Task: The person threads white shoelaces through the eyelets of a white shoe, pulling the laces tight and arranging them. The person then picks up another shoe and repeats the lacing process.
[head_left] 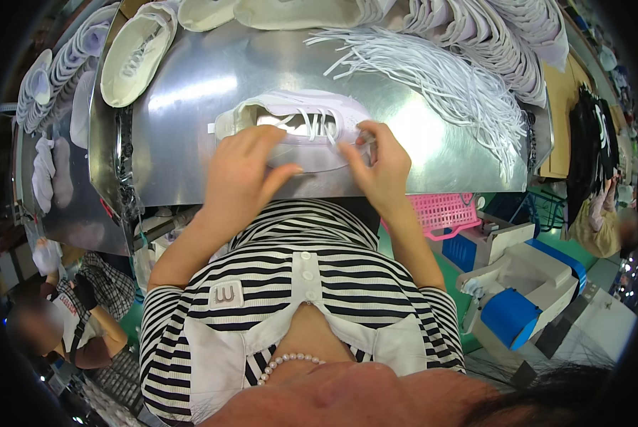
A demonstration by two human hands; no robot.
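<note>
Right, the shoe (308, 155) sits mid-bench at the centre of my dial, opening up, heel at nine o'clock, toe at three, white lace (325, 127) running over its throat. Over at eight, my left hand (244, 167) is on the heel end, thumb spread wide of the fingers, not clamped. Round at three to four, my right hand (379, 160) arches over the toe, thumb and forefinger apart; whether a bit of lace is caught under that thumb, I cannot tell! So where's the danger? It's the grip: the heel looks only lightly steadied, and the bench (184, 142) is smooth metal, so a hard tug toward three could spin the whole shoe. The soft collar could fold under my left fingers, too, if they press down. And that lace! The strands cross close together, so a careless pull could twist one, or leave the two ends uneven. Watch two o'clock as well: the pile (440, 78) of laces lies loose and tangled, and a wide sweep of my right arm might snag it and drag strands across. Down at six, the bench's near edge is close; one slip that way could send the shoe into my lap.
</note>
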